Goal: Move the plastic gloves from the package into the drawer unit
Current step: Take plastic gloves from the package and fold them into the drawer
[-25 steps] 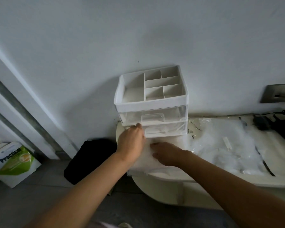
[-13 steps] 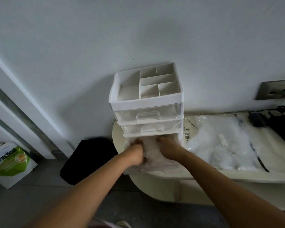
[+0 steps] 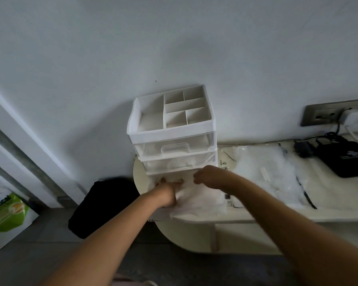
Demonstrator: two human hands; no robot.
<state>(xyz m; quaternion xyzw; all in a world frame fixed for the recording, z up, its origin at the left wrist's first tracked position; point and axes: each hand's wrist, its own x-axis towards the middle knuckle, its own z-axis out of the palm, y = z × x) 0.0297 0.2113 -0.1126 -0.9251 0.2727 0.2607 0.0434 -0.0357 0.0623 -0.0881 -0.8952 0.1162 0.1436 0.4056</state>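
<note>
Down on the floor by the wall sits a green and white bag (image 3: 7, 215), and next to it a black bundle (image 3: 103, 205) leans against the end of the cream shelf (image 3: 256, 218). On that rounded end stands the drawer unit (image 3: 172, 129), its bottom drawer (image 3: 159, 216) pulled out toward the person. The plastic gloves (image 3: 198, 200) lie in that drawer as a crumpled white heap. The left hand (image 3: 167, 194) rests on the heap's left side, fingers stretched forward and pressing the plastic down. The right hand (image 3: 207, 176) is just beside it at the back of the drawer, knuckles up and fingers curled under; whether it grips any plastic I cannot tell. Further right the clear package (image 3: 267, 174) lies flat on the shelf, then a black pouch (image 3: 347, 159) under the wall socket (image 3: 327, 113).
</note>
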